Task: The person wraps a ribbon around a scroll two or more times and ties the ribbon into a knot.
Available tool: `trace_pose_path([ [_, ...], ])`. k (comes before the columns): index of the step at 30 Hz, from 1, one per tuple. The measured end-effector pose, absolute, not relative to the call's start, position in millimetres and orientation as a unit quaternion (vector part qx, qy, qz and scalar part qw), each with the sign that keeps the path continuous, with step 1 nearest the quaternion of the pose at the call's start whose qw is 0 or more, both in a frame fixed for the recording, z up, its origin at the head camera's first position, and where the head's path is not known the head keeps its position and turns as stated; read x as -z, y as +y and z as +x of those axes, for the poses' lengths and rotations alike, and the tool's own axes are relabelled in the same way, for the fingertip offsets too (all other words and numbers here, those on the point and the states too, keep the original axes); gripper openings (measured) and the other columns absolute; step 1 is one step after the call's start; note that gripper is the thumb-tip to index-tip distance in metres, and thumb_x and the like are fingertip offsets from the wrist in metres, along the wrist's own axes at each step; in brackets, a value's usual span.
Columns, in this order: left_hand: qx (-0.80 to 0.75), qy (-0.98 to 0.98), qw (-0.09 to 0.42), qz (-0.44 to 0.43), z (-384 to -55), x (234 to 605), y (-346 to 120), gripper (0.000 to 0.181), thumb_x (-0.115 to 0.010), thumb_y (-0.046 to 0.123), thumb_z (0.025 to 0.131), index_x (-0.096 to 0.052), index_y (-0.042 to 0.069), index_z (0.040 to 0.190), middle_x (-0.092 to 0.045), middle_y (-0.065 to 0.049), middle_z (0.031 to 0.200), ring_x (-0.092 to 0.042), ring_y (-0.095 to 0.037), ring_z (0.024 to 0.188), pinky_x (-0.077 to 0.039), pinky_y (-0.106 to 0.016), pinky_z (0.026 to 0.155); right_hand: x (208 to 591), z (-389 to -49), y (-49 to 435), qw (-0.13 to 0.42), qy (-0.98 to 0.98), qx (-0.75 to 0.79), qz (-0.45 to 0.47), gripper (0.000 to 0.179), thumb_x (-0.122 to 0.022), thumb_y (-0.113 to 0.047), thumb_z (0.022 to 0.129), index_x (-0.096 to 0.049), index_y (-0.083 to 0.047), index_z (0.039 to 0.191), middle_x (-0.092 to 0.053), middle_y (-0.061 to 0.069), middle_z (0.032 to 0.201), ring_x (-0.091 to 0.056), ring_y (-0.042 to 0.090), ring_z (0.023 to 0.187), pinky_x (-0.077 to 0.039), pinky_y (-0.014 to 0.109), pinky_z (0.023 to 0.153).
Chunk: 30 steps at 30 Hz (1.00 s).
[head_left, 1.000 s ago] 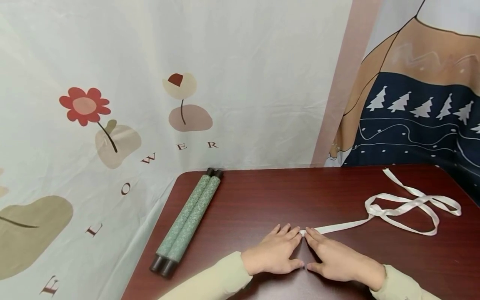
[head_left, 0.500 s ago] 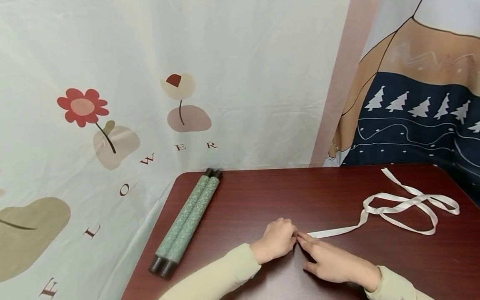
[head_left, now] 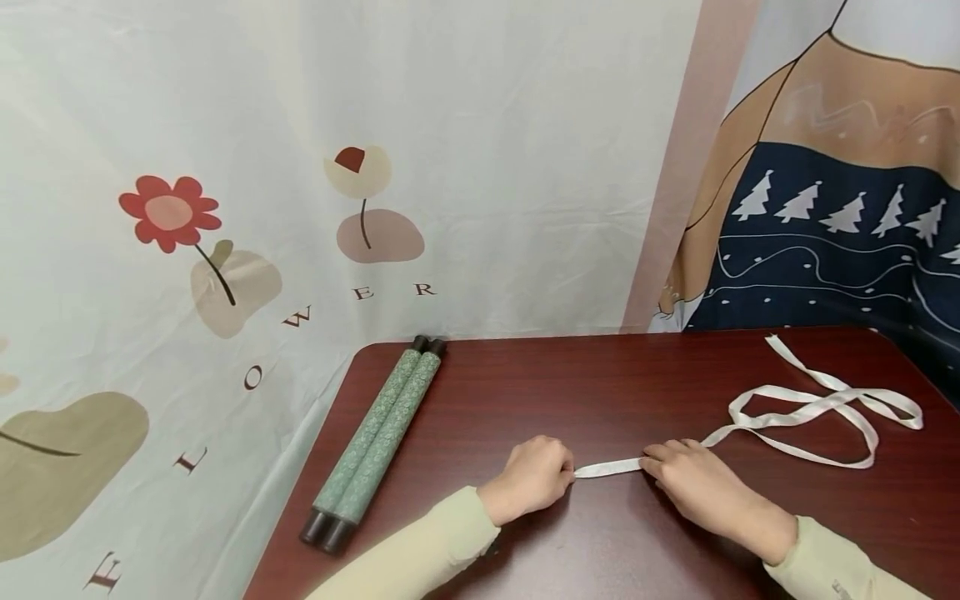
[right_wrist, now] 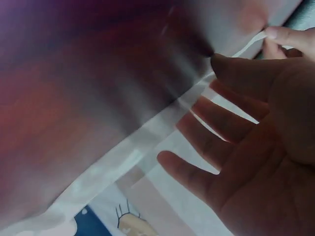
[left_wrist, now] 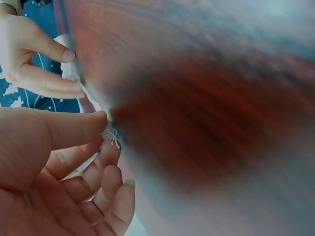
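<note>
A narrow white ribbon (head_left: 609, 468) runs across the dark red table between the two hands. My left hand (head_left: 528, 479) pinches its end between thumb and finger, and frayed threads (left_wrist: 111, 135) poke out below the thumb in the left wrist view. To the right, my right hand (head_left: 708, 487) lies over the ribbon with its fingertips on it. The left wrist view shows its thumb and fingers apart, white ribbon between them. In the right wrist view the band (right_wrist: 113, 164) passes by those fingertips. Beyond this hand, the ribbon continues into loose loops (head_left: 817, 412).
Two green patterned rolls (head_left: 378, 433) with black ends lie side by side along the table's left side. The table (head_left: 517, 383) meets a printed cloth backdrop (head_left: 510, 192) at its back edge.
The left hand has gone from flat, spread fingers to pinching the ribbon's end, and has shifted slightly left. The right hand has slid right along the ribbon, leaving a stretch showing between the hands.
</note>
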<state>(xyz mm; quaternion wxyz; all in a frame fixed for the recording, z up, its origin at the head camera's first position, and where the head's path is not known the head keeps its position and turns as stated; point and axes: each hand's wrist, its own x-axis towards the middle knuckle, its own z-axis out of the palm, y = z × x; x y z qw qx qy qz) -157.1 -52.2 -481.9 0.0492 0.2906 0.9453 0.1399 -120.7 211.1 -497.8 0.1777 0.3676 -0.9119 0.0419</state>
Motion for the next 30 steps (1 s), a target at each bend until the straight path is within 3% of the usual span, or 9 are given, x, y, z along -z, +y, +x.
trace_pose_path([
  [4,-0.140,0.947,0.045,0.286,-158,479,-60,0.024,-0.080,0.019,0.091,-0.073,0.024,0.069,-0.064,0.016,0.071,-0.059,-0.004,0.072,-0.049,-0.031,0.061,499,-128,227,0.202,-0.907,-0.019,0.369,0.024,-0.086,0.004,0.067,-0.076,-0.012,0.082,-0.069,0.002,0.086,-0.065,0.023,0.078,-0.050,0.039,0.064],
  [9,-0.144,0.950,0.034,0.274,-160,478,-73,0.021,-0.080,0.019,0.090,-0.075,0.025,0.070,-0.065,0.017,0.073,-0.060,-0.004,0.073,-0.049,-0.031,0.059,498,-133,247,0.211,-0.908,0.000,0.363,0.025,-0.086,0.005,0.063,-0.075,-0.016,0.072,-0.061,-0.004,0.074,-0.062,0.021,0.071,-0.045,0.036,0.060],
  [19,-0.146,0.956,0.015,0.253,-163,478,-107,0.025,-0.079,0.013,0.086,-0.072,0.024,0.065,-0.067,0.014,0.072,-0.065,-0.009,0.074,-0.051,-0.034,0.060,500,-130,287,0.207,-0.916,-0.006,0.343,0.031,-0.086,0.008,0.059,-0.074,-0.018,0.072,-0.061,-0.006,0.071,-0.065,0.019,0.067,-0.054,0.044,0.064],
  [30,-0.155,0.962,0.014,0.225,-166,479,-136,0.026,-0.079,0.012,0.087,-0.072,0.024,0.065,-0.066,0.013,0.071,-0.063,-0.010,0.070,-0.049,-0.034,0.057,503,-128,315,0.210,-0.914,-0.013,0.346,0.033,-0.082,0.011,0.059,-0.074,-0.019,0.069,-0.059,-0.008,0.070,-0.061,0.016,0.063,-0.051,0.038,0.058],
])
